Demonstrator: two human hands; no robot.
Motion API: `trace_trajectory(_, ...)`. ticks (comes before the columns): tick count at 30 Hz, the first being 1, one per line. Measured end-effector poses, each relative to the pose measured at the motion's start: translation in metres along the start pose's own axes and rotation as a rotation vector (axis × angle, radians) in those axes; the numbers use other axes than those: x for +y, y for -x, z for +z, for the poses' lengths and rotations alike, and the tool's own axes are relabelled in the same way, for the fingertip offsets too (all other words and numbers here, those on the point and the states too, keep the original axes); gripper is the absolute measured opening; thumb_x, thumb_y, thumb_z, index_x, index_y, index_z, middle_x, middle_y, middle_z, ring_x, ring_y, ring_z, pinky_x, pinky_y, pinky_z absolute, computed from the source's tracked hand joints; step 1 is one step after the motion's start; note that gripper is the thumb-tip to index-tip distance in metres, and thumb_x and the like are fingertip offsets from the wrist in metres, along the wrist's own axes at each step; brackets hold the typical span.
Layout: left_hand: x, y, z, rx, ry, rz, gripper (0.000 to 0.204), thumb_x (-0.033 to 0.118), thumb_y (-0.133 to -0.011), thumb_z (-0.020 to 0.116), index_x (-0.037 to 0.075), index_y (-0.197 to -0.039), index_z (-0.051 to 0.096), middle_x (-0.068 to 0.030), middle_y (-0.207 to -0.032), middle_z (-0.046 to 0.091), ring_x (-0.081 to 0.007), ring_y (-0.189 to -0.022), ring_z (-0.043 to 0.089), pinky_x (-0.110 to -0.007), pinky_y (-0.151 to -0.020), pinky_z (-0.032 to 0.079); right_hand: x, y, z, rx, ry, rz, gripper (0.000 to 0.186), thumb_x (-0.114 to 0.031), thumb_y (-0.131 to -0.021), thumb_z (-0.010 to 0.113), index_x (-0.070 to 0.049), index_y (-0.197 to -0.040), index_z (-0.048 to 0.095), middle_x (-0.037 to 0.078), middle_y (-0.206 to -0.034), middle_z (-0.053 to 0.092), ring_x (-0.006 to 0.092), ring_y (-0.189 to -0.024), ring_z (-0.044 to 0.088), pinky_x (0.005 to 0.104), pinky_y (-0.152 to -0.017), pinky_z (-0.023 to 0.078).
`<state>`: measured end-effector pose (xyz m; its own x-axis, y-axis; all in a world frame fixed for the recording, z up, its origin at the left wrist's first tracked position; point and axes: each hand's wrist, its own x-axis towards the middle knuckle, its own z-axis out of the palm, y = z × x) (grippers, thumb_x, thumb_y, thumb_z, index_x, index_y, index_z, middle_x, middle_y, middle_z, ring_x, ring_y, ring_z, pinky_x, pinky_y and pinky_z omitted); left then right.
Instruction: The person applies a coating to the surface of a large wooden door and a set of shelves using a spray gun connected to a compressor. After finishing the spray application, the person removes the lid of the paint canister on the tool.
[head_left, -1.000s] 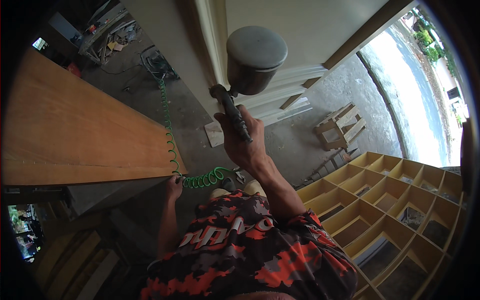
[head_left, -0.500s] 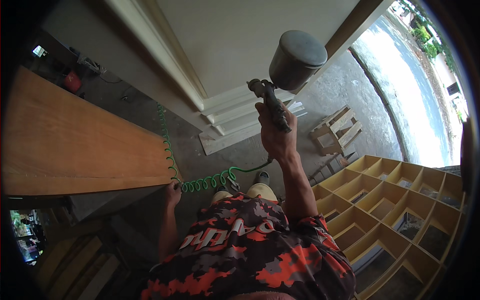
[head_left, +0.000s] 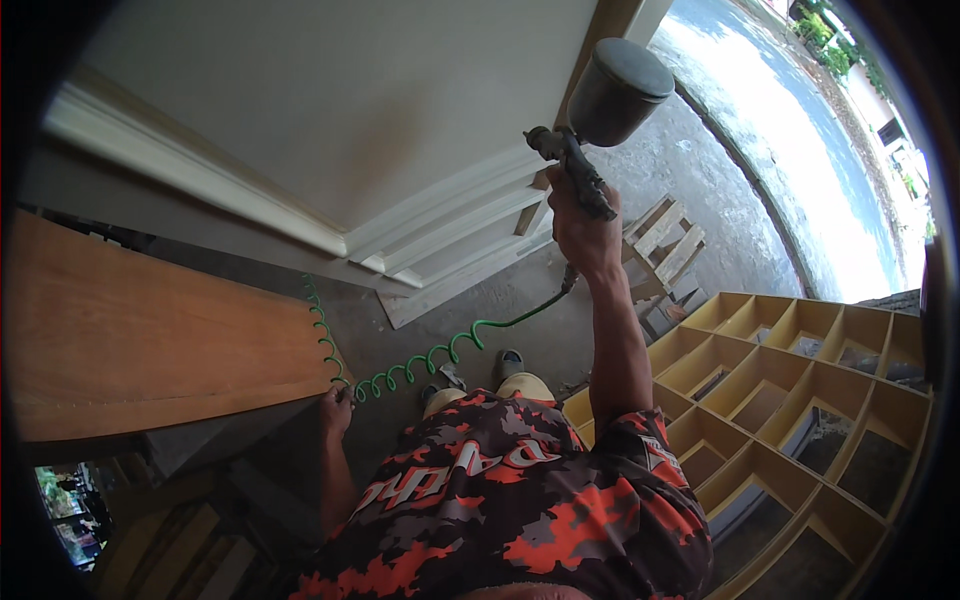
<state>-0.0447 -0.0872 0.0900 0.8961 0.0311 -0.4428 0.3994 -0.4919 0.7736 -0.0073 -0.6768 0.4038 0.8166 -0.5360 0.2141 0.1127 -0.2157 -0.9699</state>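
My right hand (head_left: 586,235) is closed around the handle of a paint spray gun (head_left: 580,175), raised at arm's length. A grey metal cup (head_left: 620,92) sits on top of the gun, and its nozzle points left toward a white moulded panel (head_left: 300,130). From the bottom of the handle a green coiled air hose (head_left: 432,358) runs across my front. My left hand (head_left: 338,410) is low at the left, its fingers wrapped around the hose beside the corner of a brown wooden board (head_left: 170,345).
Behind my right arm stands a yellowish shelf frame (head_left: 790,400) with several open compartments. Near the floor beyond it is a small wooden stool (head_left: 664,245). A paved outdoor area (head_left: 770,130) lies at the far right. White mouldings (head_left: 455,225) run along the panel's lower part.
The spray gun and my right hand have moved a little right in view. The white panel now shows farther left, and the hose coils are stretched wider. My left hand keeps its grip.
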Motion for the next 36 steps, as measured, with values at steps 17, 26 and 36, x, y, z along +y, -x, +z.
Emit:
trace_trajectory(17, 0.039, 0.022, 0.055, -0.016, 0.046, -0.047, 0.022, 0.027, -0.108, 0.069, 0.006, -0.099, 0.068, 0.0025, -0.081, 0.066, -0.0067, -0.069, 0.058, -0.028, -0.065, 0.047, 0.009, -0.088, -0.135, 0.170, 0.004, 0.040, 0.036, -0.034, -0.109, 0.069, -0.006, -0.087, 0.066, -0.002, -0.060, 0.055, 0.0069, -0.042, 0.049, 0.0272, -0.038, 0.035)
trace_trajectory(26, 0.043, 0.025, 0.067, -0.024, 0.150, -0.069, 0.021, 0.027, -0.108, 0.069, 0.007, -0.103, 0.070, 0.0017, -0.084, 0.067, -0.0071, -0.072, 0.059, -0.027, -0.067, 0.047, 0.018, -0.130, -0.177, 0.203, -0.033, 0.049, 0.030, -0.032, -0.108, 0.070, -0.004, -0.096, 0.074, -0.004, -0.064, 0.057, 0.0043, -0.047, 0.047, 0.0279, -0.041, 0.034)
trace_trajectory(36, 0.054, 0.033, 0.079, -0.038, 0.202, -0.072, 0.023, 0.029, -0.108, 0.070, 0.006, -0.105, 0.070, 0.0011, -0.086, 0.068, -0.0064, -0.074, 0.059, -0.026, -0.068, 0.047, 0.007, -0.146, -0.193, 0.369, 0.102, 0.047, 0.042, -0.038, -0.106, 0.071, -0.006, -0.080, 0.069, -0.002, -0.059, 0.055, 0.0074, -0.046, 0.049, 0.0306, -0.043, 0.035)
